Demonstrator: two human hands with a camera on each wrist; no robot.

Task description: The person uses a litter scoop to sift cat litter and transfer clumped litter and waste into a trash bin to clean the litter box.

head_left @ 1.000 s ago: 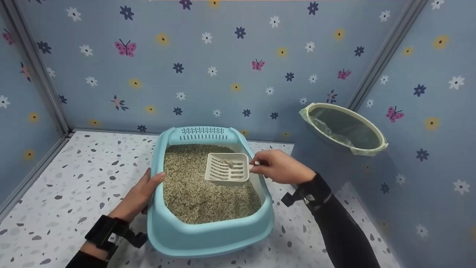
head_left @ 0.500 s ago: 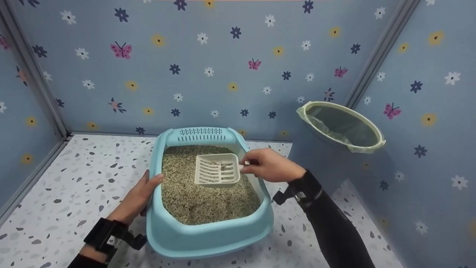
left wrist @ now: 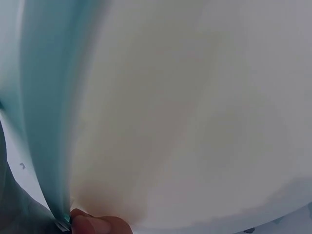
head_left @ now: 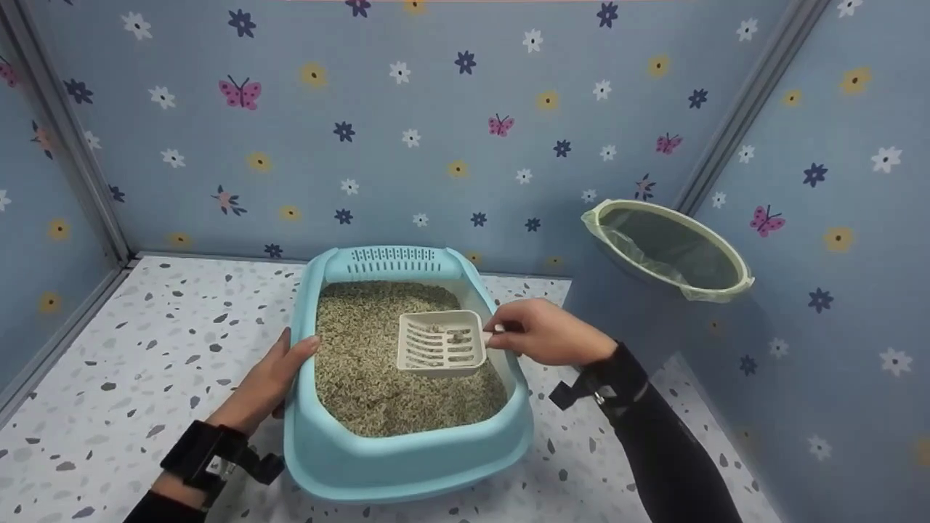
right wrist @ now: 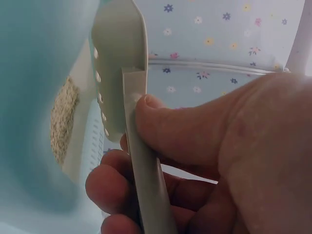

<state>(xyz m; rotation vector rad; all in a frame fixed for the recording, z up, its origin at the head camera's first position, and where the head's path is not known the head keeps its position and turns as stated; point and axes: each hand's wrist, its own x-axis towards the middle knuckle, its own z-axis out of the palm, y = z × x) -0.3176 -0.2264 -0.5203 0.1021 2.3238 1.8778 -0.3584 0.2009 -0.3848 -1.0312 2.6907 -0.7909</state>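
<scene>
The scoop [head_left: 442, 341] is cream plastic with a slotted floor and low walls, held level just above the litter [head_left: 378, 378] in the right half of the light-blue litter box [head_left: 407, 457] — a small clump lies inside it. The right hand [head_left: 541, 333] pinches its handle; the right wrist view shows what the head view cannot, the thumb pressed on the handle with fingers curled beneath. The left hand [head_left: 272, 378] rests on the box's left rim, fingers fairly straight. A wall-mounted bin [head_left: 726, 290] holds a clear liner.
</scene>
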